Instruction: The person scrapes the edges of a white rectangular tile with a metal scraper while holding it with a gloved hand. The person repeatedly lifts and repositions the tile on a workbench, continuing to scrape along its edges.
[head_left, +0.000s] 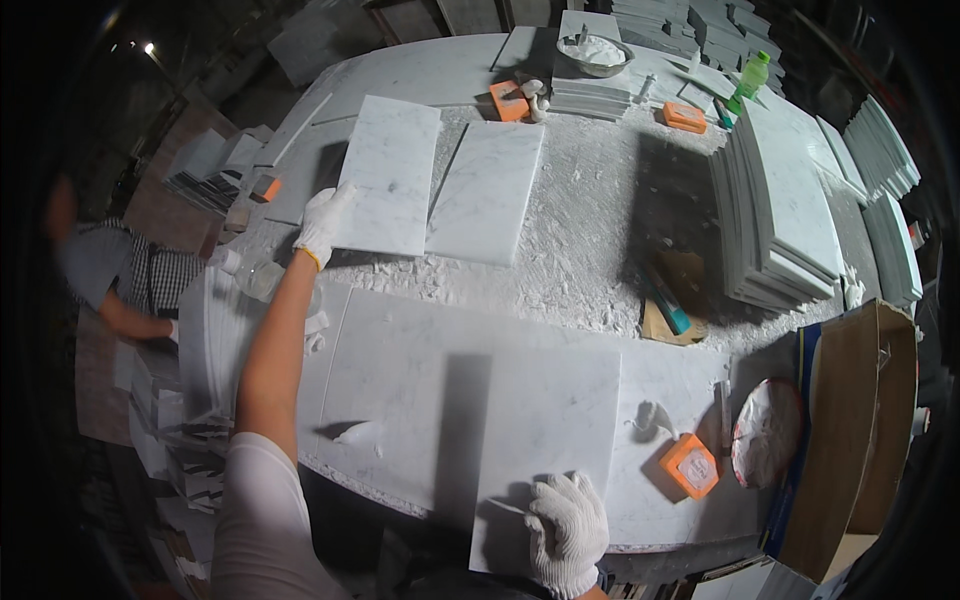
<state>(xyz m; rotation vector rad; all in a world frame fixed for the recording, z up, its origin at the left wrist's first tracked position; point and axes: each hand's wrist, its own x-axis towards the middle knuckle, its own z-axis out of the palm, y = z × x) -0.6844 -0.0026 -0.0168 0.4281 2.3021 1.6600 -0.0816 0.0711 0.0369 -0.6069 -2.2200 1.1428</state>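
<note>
My left hand (pixel 322 222), in a white knit glove, grips the left edge of a white, grey-veined marble tile (pixel 390 175). That tile looks tilted or raised, with a dark shadow beside it. Just to its right, a second marble tile (pixel 487 190) lies on the dusty table. My right hand (pixel 568 530), gloved too, is curled over the near end of another marble tile (pixel 550 410) at the table's front edge. A thin pale sliver sticks out left of its fingers; I cannot make out what it is.
Stacked tiles (pixel 775 190) stand at the right, above an open cardboard box (pixel 850 440). Orange blocks (pixel 690 466) lie about. A bowl of white paste (pixel 596 52) tops a tile pile at the back; a green bottle (pixel 750 78) stands nearby. Another person (pixel 120 270) works at left.
</note>
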